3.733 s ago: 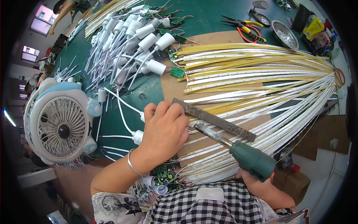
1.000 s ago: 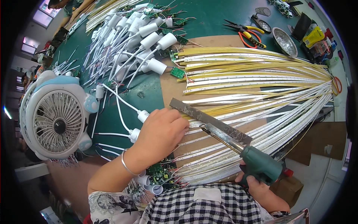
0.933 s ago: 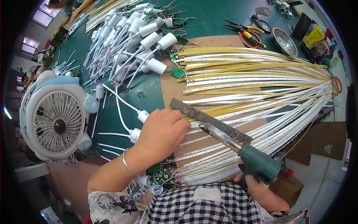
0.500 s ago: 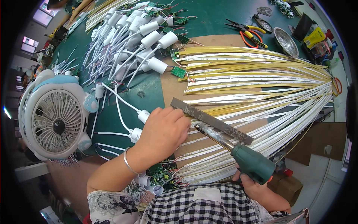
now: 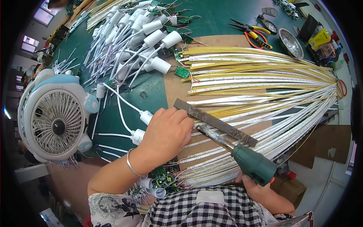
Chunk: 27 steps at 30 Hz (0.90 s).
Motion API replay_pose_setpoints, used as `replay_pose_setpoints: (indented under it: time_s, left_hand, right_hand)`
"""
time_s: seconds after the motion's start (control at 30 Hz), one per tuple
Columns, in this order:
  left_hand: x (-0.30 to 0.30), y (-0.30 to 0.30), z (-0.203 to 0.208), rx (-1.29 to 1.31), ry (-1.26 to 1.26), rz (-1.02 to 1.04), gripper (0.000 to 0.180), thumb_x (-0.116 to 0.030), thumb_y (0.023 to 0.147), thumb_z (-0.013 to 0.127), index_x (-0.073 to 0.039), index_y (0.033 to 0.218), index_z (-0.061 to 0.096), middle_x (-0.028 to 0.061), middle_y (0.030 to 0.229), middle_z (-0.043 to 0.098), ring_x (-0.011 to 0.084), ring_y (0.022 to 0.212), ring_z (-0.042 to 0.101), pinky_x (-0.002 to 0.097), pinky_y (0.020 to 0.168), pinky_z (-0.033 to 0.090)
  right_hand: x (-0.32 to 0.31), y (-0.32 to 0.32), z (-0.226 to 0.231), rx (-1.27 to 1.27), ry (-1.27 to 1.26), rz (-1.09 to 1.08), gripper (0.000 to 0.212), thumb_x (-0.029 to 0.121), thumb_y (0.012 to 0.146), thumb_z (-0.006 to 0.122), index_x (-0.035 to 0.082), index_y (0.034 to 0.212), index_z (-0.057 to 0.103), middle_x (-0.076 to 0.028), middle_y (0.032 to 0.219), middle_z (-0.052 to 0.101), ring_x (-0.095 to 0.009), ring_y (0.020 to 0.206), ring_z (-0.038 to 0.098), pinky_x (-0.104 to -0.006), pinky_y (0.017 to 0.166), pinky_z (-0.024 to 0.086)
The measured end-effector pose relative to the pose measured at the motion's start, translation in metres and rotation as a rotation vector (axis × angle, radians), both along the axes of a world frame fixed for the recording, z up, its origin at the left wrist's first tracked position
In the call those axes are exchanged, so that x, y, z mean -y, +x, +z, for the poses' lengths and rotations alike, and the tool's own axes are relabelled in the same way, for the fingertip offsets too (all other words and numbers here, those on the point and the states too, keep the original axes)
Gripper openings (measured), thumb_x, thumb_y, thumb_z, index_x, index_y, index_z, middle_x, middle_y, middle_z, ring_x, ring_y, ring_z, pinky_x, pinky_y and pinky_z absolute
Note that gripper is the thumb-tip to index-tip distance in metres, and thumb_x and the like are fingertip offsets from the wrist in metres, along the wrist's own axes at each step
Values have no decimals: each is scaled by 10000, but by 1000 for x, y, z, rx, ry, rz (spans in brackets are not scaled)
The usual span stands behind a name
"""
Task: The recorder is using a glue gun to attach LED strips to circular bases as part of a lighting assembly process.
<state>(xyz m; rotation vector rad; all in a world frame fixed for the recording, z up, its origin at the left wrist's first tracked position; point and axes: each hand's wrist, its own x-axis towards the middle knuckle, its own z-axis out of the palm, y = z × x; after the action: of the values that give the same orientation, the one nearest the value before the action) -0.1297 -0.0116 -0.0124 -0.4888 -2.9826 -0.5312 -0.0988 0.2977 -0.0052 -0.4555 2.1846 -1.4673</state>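
My left hand (image 5: 166,132), a bangle on its wrist, is closed with its fingers curled down over the strip ends; whatever they pinch is hidden beneath them. My right hand (image 5: 254,188) grips a green-handled soldering iron (image 5: 254,165), whose metal tip reaches up to my left fingertips. Across the white-and-yellow LED strips (image 5: 242,80) lies a flat dark metal bar (image 5: 217,122), slanting from beside my left knuckles toward the iron's handle. Just left of that hand are white lamp caps (image 5: 145,117) with cables. Green circuit boards (image 5: 162,174) with thin wires sit below my left wrist.
A white and blue fan (image 5: 58,126) stands at the left. Many capped cables (image 5: 151,39) are heaped at the far side of the green table (image 5: 211,19). Pliers (image 5: 251,32), a metal bowl (image 5: 290,43) and a yellow tube (image 5: 319,39) lie at the far right.
The soldering iron has shifted slightly left and up, its tip coming closer to my left fingers. My left hand stays almost in place.
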Motion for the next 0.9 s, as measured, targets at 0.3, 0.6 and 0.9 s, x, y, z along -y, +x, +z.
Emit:
replay_pose_setpoints:
  time_s: [0.3, 0.6, 0.9]
  left_hand:
    - [-1, 1, 0, -9, 14, -12, 100, -114, 751, 693, -97, 828, 633, 50, 811, 558, 250, 817, 561, 385, 703, 414]
    - [3, -1, -1, -35, 14, -11, 81, -125, 754, 681, -98, 814, 634, 50, 809, 570, 260, 830, 571, 387, 722, 426]
    - [1, -1, -6, -3, 11, -10, 76, -127, 748, 684, -103, 802, 636, 44, 810, 574, 254, 837, 575, 384, 724, 427]
  right_hand:
    - [2, 5, 9, 120, -336, -227, 530, 286, 960, 603, -41, 1332, 415, -160, 1140, 587, -223, 671, 641, -321, 584, 538]
    - [-8, 12, 14, 114, -432, -318, 515, 218, 934, 626, -28, 1337, 421, -173, 1189, 572, -208, 694, 648, -310, 593, 543]
    - [-4, 5, 2, 6, -133, 30, 340, 98, 955, 554, -39, 1265, 520, -128, 1139, 614, -177, 742, 650, -305, 680, 533]
